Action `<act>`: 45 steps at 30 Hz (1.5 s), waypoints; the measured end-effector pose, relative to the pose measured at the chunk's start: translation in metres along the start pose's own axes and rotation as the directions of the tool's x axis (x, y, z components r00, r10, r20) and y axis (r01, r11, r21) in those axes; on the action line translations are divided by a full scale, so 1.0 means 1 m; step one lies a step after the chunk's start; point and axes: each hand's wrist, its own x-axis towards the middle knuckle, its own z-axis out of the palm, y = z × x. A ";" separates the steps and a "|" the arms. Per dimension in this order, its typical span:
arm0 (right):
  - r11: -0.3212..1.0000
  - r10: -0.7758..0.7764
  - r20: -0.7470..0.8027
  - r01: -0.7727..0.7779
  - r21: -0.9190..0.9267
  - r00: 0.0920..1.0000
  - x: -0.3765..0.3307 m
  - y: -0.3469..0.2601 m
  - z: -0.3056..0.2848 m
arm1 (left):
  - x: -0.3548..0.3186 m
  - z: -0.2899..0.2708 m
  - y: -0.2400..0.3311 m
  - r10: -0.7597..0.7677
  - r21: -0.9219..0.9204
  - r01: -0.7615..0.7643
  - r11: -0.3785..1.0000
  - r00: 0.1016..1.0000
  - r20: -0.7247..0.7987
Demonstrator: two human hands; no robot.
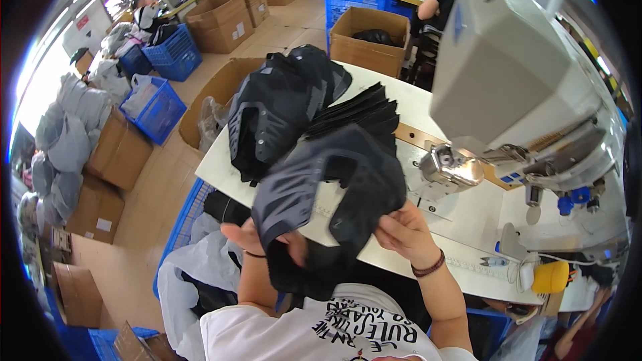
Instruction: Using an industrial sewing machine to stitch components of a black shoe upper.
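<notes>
A black shoe upper (287, 194), slightly blurred, is held up over the near edge of the white sewing table (221, 164). My right hand (406, 232) pinches its right edge between thumb and fingers. My left hand (257, 237) grips the lower left part; some of its fingers are behind the material and show through the opening. Beyond the held piece lies a pile of black shoe uppers (271, 110) with eyelet holes. Beside that pile, a fanned stack of flat black pieces (354, 115) rests on the table. The sewing machine (515, 67) stands to the right, its lit needle area (455, 167) near my right hand.
Cardboard boxes (368, 50) and a blue crate (155, 110) stand around the table. A blue basket with white plastic bags (200, 264) sits at my left. A yellow spool-like object (551, 277) is at the table's right end. Other people (441, 0) sit farther off.
</notes>
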 end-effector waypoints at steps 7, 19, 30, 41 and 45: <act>0.905 0.107 0.110 -0.051 -0.422 0.988 0.126 0.101 0.006 | -0.042 -0.099 0.056 0.381 0.503 0.284 0.816 0.390 -0.838; 0.812 -0.384 -0.096 0.286 -0.509 0.919 0.120 0.094 0.004 | 0.068 -0.155 0.087 0.817 0.744 0.501 -0.442 0.566 0.104; 0.585 -0.207 -0.323 -0.148 -0.797 0.924 -0.108 0.030 -0.052 | 0.137 -0.056 -0.109 -0.099 0.987 -0.083 -0.141 0.993 0.069; 0.167 -0.684 -0.680 -0.965 0.203 -0.262 -0.451 0.005 -0.058 | 0.133 -0.048 -0.140 -0.116 0.975 -0.102 -0.198 0.990 0.080; 0.208 -0.347 -0.932 -0.978 0.031 -0.103 -0.487 0.041 -0.066 | 0.137 -0.052 -0.134 0.081 0.974 -0.098 -0.202 0.990 0.116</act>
